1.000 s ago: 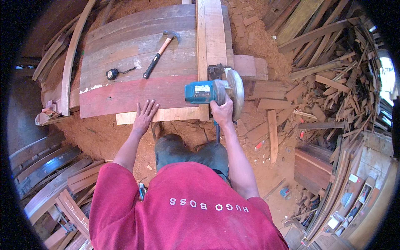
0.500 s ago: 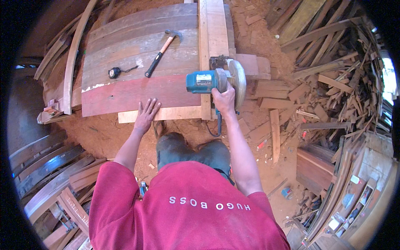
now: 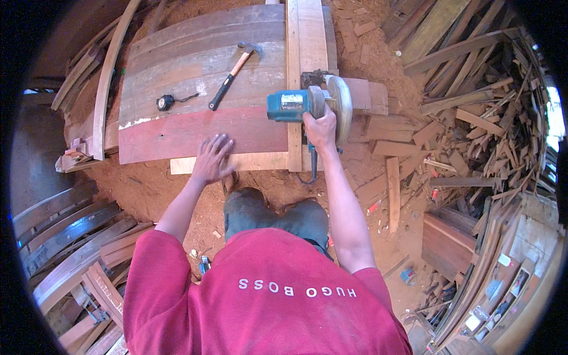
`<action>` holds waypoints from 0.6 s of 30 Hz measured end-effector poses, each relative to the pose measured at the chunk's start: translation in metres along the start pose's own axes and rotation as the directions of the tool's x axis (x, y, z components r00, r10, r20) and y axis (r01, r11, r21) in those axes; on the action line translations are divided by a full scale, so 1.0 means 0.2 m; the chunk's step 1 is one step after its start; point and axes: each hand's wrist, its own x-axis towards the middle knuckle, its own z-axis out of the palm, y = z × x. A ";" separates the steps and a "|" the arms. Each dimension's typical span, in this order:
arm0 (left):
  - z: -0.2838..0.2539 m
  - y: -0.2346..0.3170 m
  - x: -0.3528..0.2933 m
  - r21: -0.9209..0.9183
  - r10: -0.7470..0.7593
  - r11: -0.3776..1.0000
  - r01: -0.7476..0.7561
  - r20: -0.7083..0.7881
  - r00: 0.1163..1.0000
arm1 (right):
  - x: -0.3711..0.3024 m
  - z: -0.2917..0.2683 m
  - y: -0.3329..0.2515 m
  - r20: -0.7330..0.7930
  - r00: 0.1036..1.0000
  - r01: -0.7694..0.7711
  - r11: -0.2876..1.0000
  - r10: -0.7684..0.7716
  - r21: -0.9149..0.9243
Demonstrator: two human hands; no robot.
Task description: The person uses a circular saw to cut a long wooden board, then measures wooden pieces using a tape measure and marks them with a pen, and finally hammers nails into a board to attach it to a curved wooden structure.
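Note:
My right hand (image 3: 320, 128) is wrapped round the handle of a teal circular saw (image 3: 289, 105), whose round silver guard faces right. The saw sits across a light straight board (image 3: 293, 53) near the right end of a workbench of joined planks (image 3: 177, 65). Its cord hangs below my wrist. My left hand (image 3: 213, 160) has its fingers spread over the near edge, by the reddish plank (image 3: 201, 131) and a pale strip (image 3: 260, 161) below it. A claw hammer (image 3: 234, 76) and a black tape measure (image 3: 166, 102) lie on the planks.
Offcuts and scrap wood (image 3: 473, 130) are heaped along the right. Curved boards (image 3: 71, 231) are stacked at lower left, and a long board (image 3: 109, 83) leans beyond the bench's left end. Sawdust covers the floor (image 3: 142, 189). Small items fill a shelf (image 3: 509, 290) at lower right.
The saw has moved a little away from me along the straight board, my right hand with it. My left hand's fingers have spread wider, with the thumb now out to the right.

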 end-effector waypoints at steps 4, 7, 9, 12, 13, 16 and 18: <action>0.00 -0.01 0.32 -0.076 -0.031 0.997 0.018 -0.166 0.986 | 0.05 0.02 0.01 -0.004 0.999 -0.052 0.999 0.052 0.007; 0.02 0.00 0.56 -0.045 -0.077 0.996 0.074 -0.062 0.995 | 0.07 0.06 0.00 0.007 0.998 -0.064 0.998 0.063 0.022; 0.00 0.07 0.72 -0.019 -0.203 0.979 0.204 0.074 0.976 | 0.09 0.06 0.00 0.003 0.998 -0.059 0.998 0.059 0.017; 0.02 0.11 0.87 -0.046 -0.352 0.927 0.371 0.225 0.908 | 0.13 0.05 -0.02 -0.006 0.999 -0.037 0.999 0.038 0.015; 0.02 0.13 0.89 -0.067 -0.393 0.903 0.425 0.273 0.878 | 0.14 0.04 -0.03 -0.002 0.999 -0.033 0.999 0.033 0.013; -0.01 0.15 0.91 -0.103 -0.398 0.888 0.447 0.313 0.862 | 0.17 0.05 -0.02 -0.007 0.996 -0.086 0.996 0.087 0.031; -0.02 0.16 0.91 -0.112 -0.402 0.884 0.453 0.313 0.861 | 0.21 0.06 0.00 -0.010 0.994 -0.104 0.994 0.105 0.030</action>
